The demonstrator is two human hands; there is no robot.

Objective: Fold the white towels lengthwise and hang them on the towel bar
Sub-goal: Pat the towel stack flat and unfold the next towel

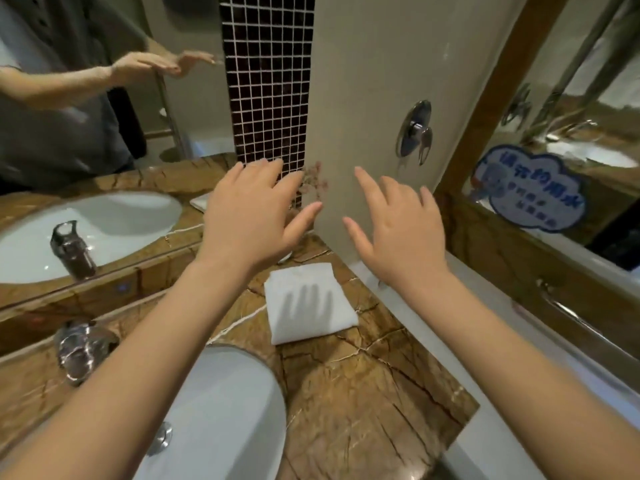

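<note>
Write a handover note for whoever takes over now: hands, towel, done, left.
Left hand: open, empty, held above the counter.
Right hand: open, empty, beside it.
Towel: one in view, folded, flat on the counter past the sink, nothing touching it.
Done: towel looks folded.
Left: pick it up, hang it on the bar, which I cannot pick out here.
</note>
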